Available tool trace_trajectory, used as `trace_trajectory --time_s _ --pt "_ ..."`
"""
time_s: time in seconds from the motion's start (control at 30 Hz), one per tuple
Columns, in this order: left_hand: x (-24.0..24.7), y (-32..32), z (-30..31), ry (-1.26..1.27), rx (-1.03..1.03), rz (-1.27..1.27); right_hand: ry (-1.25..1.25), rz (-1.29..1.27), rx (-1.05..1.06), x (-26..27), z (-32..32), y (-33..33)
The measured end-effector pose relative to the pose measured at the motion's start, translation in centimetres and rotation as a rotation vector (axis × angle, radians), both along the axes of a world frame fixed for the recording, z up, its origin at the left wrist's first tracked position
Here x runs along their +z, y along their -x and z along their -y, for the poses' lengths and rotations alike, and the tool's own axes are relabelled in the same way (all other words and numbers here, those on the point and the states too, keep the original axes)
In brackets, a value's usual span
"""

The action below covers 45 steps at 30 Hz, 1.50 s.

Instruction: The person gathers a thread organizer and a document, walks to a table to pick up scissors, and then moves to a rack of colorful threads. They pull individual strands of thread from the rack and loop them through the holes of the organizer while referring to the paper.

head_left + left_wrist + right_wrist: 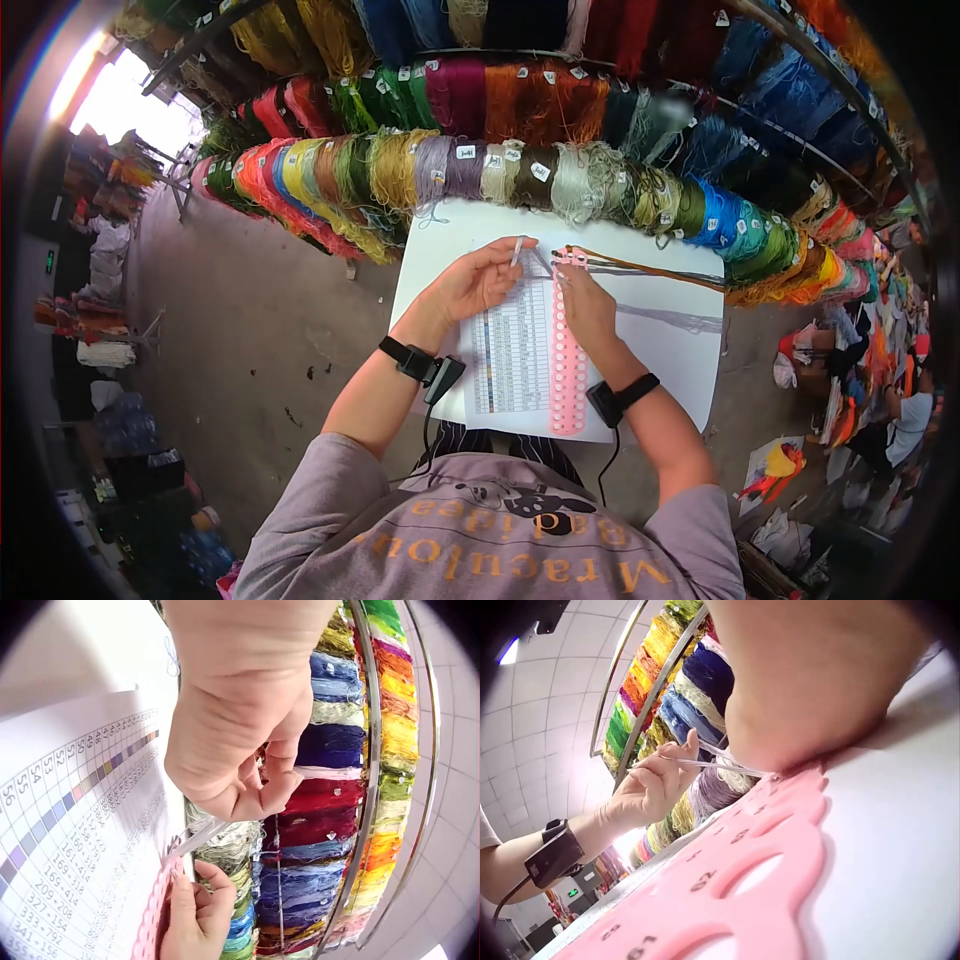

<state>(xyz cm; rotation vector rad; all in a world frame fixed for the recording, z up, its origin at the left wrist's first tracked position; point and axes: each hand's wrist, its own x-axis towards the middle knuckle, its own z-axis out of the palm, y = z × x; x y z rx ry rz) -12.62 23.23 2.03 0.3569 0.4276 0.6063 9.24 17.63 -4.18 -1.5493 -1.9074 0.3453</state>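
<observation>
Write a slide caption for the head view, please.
Left hand pinches a pale thread running to the pink holed card under the right hand.

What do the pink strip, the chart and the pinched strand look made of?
Pink strip: likely matte plastic or foam; thick moulded edge, punched holes, raised numbers. Chart: white paper, printed with colour squares and numbers, lying flat. Strand, pinched by the left hand: pale fibre thread, probably cotton floss; loose separate filaments show.

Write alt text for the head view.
The left hand pinches a pale thread and the right hand rests at the top of a pink holed strip on a white board with a printed chart. Coloured yarn skeins hang beyond.
</observation>
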Motion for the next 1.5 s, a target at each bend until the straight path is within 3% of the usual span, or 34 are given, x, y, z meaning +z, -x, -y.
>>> trace_trajectory --time_s 0.17,0.43,0.53,0.6,0.7,0.8,0.83,0.9,0.93,1.0,1.13,1.2,1.27,1.37,1.4,1.47,1.5 --pt "0.3 -1.3 -0.1 -0.088 -0.051 -0.114 0.063 0.28 0.139 0.9 0.2 -0.1" --pt "0.9 -3.7 0.3 -0.33 -0.202 -0.351 0.023 0.281 0.107 -0.4 -0.4 0.0" --pt "-0.5 -4.2 0.1 -0.534 -0.103 -0.456 0.031 0.281 0.101 0.5 -0.5 0.2" --pt "-1.8 -4.8 -0.4 -0.601 0.083 -0.81 0.061 0.28 0.084 1.4 -0.5 0.4" --pt "-4.0 -5.5 -1.1 -0.812 0.057 -0.865 0.131 0.322 0.114 1.7 -0.5 0.3" --pt "-4.0 -5.5 -1.1 -0.866 0.096 -0.937 0.07 0.25 0.12 0.9 -0.5 0.1" --pt "-3.6 -5.2 -1.2 -0.865 0.097 -0.936 0.095 0.194 0.092 0.6 -0.5 0.1" --pt "-2.2 -3.3 -1.5 -0.498 0.066 -0.706 0.122 0.139 0.061 0.2 -0.4 0.0" --pt "-1.4 -1.9 -1.8 -0.498 0.061 -0.706 0.076 0.117 0.063 0.0 -0.4 0.0" --pt "0.5 0.5 -2.4 -0.272 0.035 -0.429 0.03 0.094 0.061 -0.1 -0.3 -0.1" --pt "2.4 0.5 -0.6 -0.203 0.002 -0.375 0.039 0.102 0.055 0.3 -0.3 0.1" --pt "0.4 -0.4 -0.2 -0.122 -0.035 -0.149 0.068 0.098 0.047 0.4 0.0 0.2" --pt "-2.0 -1.6 -0.1 -0.121 -0.097 -0.137 0.065 -0.012 0.001 0.5 0.3 -0.1" --pt "-3.4 -4.3 0.9 -0.389 -0.225 -0.527 -0.118 -0.062 0.022 -1.3 0.1 -0.7" --pt "-3.5 -4.9 1.1 -0.392 -0.221 -0.522 -0.12 -0.057 0.026 -1.6 0.1 -0.8" --pt "-3.9 -5.7 1.1 -0.558 -0.251 -0.716 0.151 -0.375 -0.039 -1.5 0.2 -0.8" --pt "-4.2 -6.1 0.9 -0.548 -0.196 -0.768 0.148 -0.372 -0.04 -1.1 0.1 -0.7"
